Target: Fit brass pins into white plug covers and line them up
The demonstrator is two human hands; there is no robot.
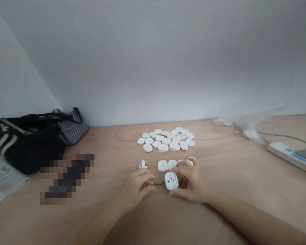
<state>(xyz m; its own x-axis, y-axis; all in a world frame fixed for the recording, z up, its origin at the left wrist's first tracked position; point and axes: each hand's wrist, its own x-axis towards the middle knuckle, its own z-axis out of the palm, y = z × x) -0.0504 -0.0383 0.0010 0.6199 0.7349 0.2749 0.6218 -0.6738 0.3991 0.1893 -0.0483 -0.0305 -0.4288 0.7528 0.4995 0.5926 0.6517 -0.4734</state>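
My right hand (192,182) holds a white plug housing (171,180) between thumb and fingers, its slotted face with holes turned toward me. Left of it, my left hand (139,187) has its fingers curled; a small brass-coloured piece shows between thumb and fingertips, partly hidden. Several brass pins (159,182) lie on the table between the two hands, and some brass shows under my right palm. A white plug with brass pins (142,165) stands just beyond my left hand. Behind my right fingers runs a row of white housings (163,165), partly covered.
Several white plug parts (163,148) lie grouped farther back on the wooden table (112,153). A black bag (33,143) and a plastic packet (5,183) are on the left, near a pixelated dark item (70,178). At right are a power strip (290,156) and clear plastic (247,122).
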